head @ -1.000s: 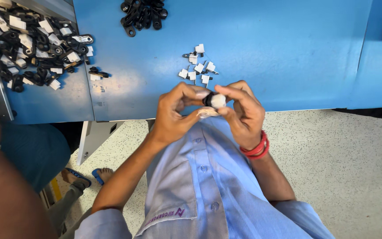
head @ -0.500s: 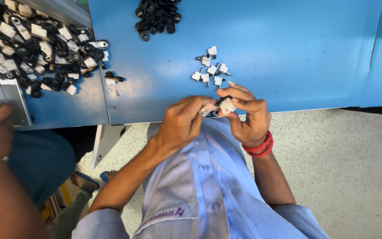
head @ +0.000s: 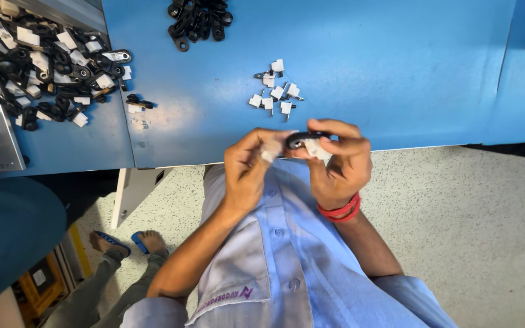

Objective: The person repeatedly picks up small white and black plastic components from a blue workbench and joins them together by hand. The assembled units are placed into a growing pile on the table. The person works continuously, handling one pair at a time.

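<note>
Seen from above, a person in a light blue button-up shirt holds both hands together just in front of the near edge of a smooth, matte blue surface (head: pixel 396 73). The left hand (head: pixel 247 173) is curled closed, thumb and fingertips pinching a small white piece (head: pixel 270 152) whose exact shape is too small to tell. The right hand (head: pixel 338 164), with red bands around its wrist, is also closed, gripping a small black part (head: pixel 297 140), rounded and glossy like moulded plastic, with a white block (head: pixel 317 149) tucked beneath it. The two hands almost touch, the held pieces meeting between them, above the person's chest. On the surface just beyond the hands lies a loose cluster of small white square clips (head: pixel 274 91) with thin metal pins. Farther back sits a heap of black looped parts (head: pixel 199 17). To the left, on an adjoining panel, spreads a large jumbled pile of black and white assembled pieces (head: pixel 37 61). Below is pale speckled flooring (head: pixel 487 231).
</note>
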